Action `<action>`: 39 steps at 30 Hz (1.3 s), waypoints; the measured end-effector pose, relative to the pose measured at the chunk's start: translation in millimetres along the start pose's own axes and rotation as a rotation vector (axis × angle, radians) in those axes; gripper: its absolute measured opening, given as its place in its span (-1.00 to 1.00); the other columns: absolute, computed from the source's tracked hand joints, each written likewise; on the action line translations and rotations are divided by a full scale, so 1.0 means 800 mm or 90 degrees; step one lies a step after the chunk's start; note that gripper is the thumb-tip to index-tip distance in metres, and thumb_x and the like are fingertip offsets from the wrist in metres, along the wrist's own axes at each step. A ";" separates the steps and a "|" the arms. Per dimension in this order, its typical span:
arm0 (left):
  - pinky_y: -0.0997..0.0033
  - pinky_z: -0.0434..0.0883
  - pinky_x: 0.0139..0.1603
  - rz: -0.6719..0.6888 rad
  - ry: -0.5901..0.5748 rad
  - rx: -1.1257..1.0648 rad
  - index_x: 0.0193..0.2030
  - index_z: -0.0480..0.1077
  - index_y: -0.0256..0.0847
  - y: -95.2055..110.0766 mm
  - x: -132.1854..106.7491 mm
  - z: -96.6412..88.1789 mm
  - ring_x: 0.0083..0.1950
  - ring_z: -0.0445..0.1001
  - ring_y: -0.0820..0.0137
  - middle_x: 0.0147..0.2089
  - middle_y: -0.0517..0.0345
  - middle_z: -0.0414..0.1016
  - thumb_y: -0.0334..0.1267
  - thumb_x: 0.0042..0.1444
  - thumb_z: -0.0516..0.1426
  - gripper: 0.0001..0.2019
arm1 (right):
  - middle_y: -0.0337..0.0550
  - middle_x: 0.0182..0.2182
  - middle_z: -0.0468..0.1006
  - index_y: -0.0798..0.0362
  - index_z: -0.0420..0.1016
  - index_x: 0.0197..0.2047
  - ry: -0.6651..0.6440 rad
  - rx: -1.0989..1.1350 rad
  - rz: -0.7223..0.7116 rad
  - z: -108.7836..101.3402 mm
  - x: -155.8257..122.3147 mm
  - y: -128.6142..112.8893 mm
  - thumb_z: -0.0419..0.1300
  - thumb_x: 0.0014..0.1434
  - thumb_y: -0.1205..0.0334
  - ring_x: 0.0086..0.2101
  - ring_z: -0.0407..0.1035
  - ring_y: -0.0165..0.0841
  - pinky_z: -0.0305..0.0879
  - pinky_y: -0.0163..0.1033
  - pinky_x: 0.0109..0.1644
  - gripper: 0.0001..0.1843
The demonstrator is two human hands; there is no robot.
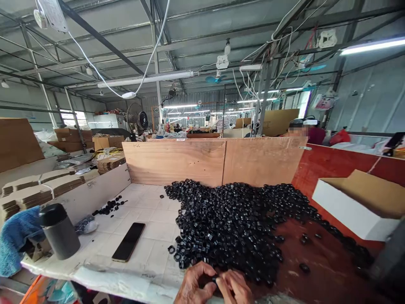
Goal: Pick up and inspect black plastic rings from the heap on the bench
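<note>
The left hand [193, 286] and the right hand [234, 288] meet at the near edge of the tabletop [139, 211], their fingers curled and pinching a small black ring [215, 279], which they partly hide. Just beyond them spreads a large heap of black rings [234, 223], running across the white tiled part and onto a reddish-brown board [319, 253]. A few strays lie loose at its edges, and a smaller cluster of rings [109, 206] sits apart on the left.

A black phone [128, 242] lies on the tiles between that cluster and the heap. Further left stand a dark gray flask [59, 231] and a blue towel [17, 240]. A plywood board [177, 162] stands along the far side, with a white cardboard box [354, 207] on the right. Flattened cardboard [41, 190] is stacked on the left, and a person [299, 128] sits beyond the plywood.
</note>
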State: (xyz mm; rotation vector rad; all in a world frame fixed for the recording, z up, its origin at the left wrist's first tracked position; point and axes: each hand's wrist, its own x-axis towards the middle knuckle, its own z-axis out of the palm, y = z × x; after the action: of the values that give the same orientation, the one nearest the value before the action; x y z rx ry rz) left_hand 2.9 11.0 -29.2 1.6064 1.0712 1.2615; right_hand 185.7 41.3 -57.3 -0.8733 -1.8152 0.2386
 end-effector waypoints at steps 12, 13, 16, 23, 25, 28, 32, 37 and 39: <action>0.26 0.50 0.07 -0.051 0.020 -0.026 -0.12 0.58 -0.20 0.030 0.008 -0.004 -0.05 0.57 0.25 -0.09 0.04 0.62 -0.15 0.16 0.30 -0.78 | -0.25 -0.47 0.46 0.00 0.54 -0.28 -0.077 0.060 0.110 -0.033 0.014 -0.045 0.20 0.31 0.20 -0.43 0.34 -0.33 0.31 -0.21 -0.20 -0.86; 0.26 0.50 0.07 -0.050 0.016 -0.022 -0.11 0.58 -0.20 0.030 0.007 -0.005 -0.04 0.58 0.25 -0.09 0.04 0.62 -0.14 0.17 0.30 -0.78 | -0.26 -0.49 0.44 0.00 0.53 -0.30 -0.073 0.062 0.120 -0.033 0.014 -0.044 0.19 0.31 0.21 -0.45 0.33 -0.33 0.30 -0.23 -0.22 -0.85; 0.25 0.51 0.07 -0.043 -0.001 -0.017 -0.10 0.58 -0.20 0.029 0.007 -0.007 -0.05 0.58 0.25 -0.09 0.04 0.62 -0.11 0.19 0.29 -0.76 | -0.19 -0.35 0.55 0.02 0.55 -0.16 -0.072 0.110 0.136 -0.032 0.016 -0.044 0.20 0.32 0.20 -0.37 0.41 -0.33 0.33 -0.26 -0.23 -0.88; 0.24 0.51 0.09 -0.028 -0.022 0.010 -0.08 0.57 -0.22 0.038 0.002 -0.005 -0.01 0.57 0.24 -0.04 0.01 0.62 -0.07 0.23 0.26 -0.73 | -0.17 -0.34 0.56 0.03 0.54 -0.10 -0.088 0.102 0.160 -0.041 0.012 -0.060 0.15 0.38 0.17 -0.37 0.43 -0.33 0.36 -0.28 -0.25 -0.83; 0.24 0.52 0.08 -0.039 -0.025 -0.006 -0.07 0.57 -0.22 0.042 -0.007 -0.001 -0.01 0.58 0.23 -0.04 0.01 0.62 -0.07 0.23 0.25 -0.73 | -0.10 -0.22 0.60 0.03 0.51 0.04 -0.090 0.118 0.148 -0.046 0.006 -0.069 0.13 0.38 0.21 -0.27 0.48 -0.29 0.40 -0.24 -0.15 -0.77; 0.24 0.53 0.07 -0.070 -0.027 -0.006 -0.04 0.56 -0.21 0.049 -0.027 0.005 -0.02 0.60 0.22 -0.06 0.02 0.65 -0.07 0.24 0.25 -0.72 | -0.15 -0.35 0.57 0.01 0.54 -0.15 -0.113 0.099 0.175 -0.053 -0.005 -0.082 0.08 0.40 0.23 -0.36 0.45 -0.31 0.38 -0.26 -0.21 -0.80; 0.28 0.54 0.01 -0.125 -0.025 -0.045 -0.03 0.56 -0.20 0.062 -0.051 0.007 -0.08 0.62 0.23 -0.09 0.04 0.67 -0.07 0.26 0.24 -0.72 | -0.19 -0.38 0.54 0.03 0.53 -0.06 -0.113 0.116 0.217 -0.057 -0.016 -0.097 0.14 0.36 0.22 -0.42 0.43 -0.35 0.38 -0.28 -0.26 -0.83; 0.31 0.54 -0.06 -0.168 0.004 -0.066 -0.06 0.57 -0.21 0.075 -0.062 0.006 -0.14 0.62 0.24 -0.14 0.04 0.67 -0.03 0.18 0.30 -0.68 | -0.24 -0.43 0.49 0.01 0.49 -0.21 -0.133 0.153 0.264 -0.058 -0.017 -0.114 0.10 0.38 0.23 -0.48 0.40 -0.38 0.35 -0.30 -0.34 -0.84; 0.30 0.53 -0.01 -0.165 0.002 -0.059 -0.08 0.58 -0.21 0.078 -0.065 0.006 -0.10 0.61 0.23 -0.13 0.04 0.67 -0.04 0.17 0.31 -0.69 | -0.25 -0.45 0.47 0.01 0.48 -0.22 -0.120 0.148 0.281 -0.059 -0.016 -0.119 0.10 0.38 0.22 -0.46 0.40 -0.36 0.35 -0.30 -0.32 -0.84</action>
State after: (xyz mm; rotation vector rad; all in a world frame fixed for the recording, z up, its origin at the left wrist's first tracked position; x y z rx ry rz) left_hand 9.0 -57.7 13.2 1.3480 1.1642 1.1235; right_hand 186.4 -46.1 4.4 -1.1050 -1.7020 0.8196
